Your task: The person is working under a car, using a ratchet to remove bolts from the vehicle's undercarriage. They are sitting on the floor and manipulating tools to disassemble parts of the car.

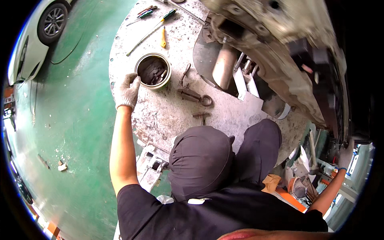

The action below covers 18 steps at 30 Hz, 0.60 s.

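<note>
My left hand (128, 92), in a knitted white glove, has its fingers curled at the left rim of a round open tin can (169, 72). Inside the can are dark contents with small light pieces. Far off to the right, my gloved right hand (345, 155) reaches up to the lower edge of a dark part beside a large pale vehicle body section (276, 60). Its fingers are hard to make out there. Just right of the can lie a small metal hook (185, 74) and a rusty clamp with a ring (196, 97).
The can stands on a worn round metal platform (160, 116). Screwdrivers (149, 34), one with a yellow handle (163, 38), lie toward the far side. A white car (30, 48) is parked at left on the green floor. Mixed clutter (300, 184) fills the lower right.
</note>
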Tool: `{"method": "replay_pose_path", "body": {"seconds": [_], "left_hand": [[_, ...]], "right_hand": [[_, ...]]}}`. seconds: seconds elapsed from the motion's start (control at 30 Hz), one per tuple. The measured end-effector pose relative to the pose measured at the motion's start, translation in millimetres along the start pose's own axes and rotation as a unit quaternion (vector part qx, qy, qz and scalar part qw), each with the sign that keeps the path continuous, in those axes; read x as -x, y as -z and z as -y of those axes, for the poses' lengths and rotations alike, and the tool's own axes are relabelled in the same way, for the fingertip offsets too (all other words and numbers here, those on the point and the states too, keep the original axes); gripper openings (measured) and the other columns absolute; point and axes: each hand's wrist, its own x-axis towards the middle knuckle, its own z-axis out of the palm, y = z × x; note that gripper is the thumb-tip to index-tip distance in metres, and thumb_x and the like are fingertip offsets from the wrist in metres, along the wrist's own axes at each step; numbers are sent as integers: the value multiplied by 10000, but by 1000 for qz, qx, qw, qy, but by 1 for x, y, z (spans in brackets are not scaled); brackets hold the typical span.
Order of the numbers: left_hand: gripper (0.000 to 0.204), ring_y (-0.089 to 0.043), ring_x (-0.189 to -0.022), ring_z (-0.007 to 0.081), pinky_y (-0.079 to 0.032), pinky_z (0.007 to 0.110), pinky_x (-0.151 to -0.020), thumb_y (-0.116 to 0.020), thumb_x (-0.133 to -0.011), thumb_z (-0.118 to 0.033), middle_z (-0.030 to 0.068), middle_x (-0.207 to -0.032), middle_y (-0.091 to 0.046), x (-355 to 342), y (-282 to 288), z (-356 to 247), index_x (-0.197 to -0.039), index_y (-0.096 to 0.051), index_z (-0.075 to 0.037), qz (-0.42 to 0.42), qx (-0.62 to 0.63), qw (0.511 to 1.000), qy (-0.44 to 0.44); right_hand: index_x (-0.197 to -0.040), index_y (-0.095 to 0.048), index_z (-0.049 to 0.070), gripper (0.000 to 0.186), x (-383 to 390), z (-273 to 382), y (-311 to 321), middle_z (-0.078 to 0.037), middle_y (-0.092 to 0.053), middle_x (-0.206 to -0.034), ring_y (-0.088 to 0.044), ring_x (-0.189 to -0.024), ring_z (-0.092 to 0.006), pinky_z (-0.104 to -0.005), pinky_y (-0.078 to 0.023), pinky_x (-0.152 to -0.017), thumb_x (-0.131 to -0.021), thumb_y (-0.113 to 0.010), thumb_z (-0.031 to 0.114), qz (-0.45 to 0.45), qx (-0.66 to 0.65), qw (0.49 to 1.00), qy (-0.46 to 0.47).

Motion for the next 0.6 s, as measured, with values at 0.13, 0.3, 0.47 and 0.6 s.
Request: {"method": "replay_pose_path", "body": {"seconds": [0.13,0.3,0.47,0.6], "left_hand": [[261,-735,-1018,213,-568,331,-940,-739,-970,-133,127,-1123,-762,-45,-12,-14,-1215,-732,-43,98,9,995,-30],[234,-682,-1103,415,-560,482,-965,-696,-904,-119,176,-1173,-715,-71,-39,-45,-1135,-724,-102,246,-277,927,-62],[252,-745,-1096,370,-607,480,-928,-531,-1022,-132,215,-1181,-753,-87,-87,-28,-1120,-752,-60,347,-389,853,-22],[236,-755,-1048,378,-610,501,-872,-516,-1028,-151,210,-1119,-763,-78,-94,-47,-1158,-704,-92,291,-369,882,-31]], "right_hand": [[-1433,-563,13,554,14,22,2,-170,-665,-1323,-642,-1217,-275,-343,-476,-1059,-890,-672,12,-9,-63,997,-54],[-1389,-593,16,506,12,13,3,-167,-676,-1297,-657,-1203,-287,-379,-503,-1043,-894,-697,46,-29,39,997,-53],[-1380,-602,31,513,9,17,6,-176,-670,-1322,-649,-1227,-312,-384,-500,-1047,-877,-694,7,-14,2,999,-50],[-1421,-581,39,551,15,9,1,-173,-663,-1365,-639,-1280,-292,-367,-479,-1084,-872,-617,6,-4,50,997,-56]]}}
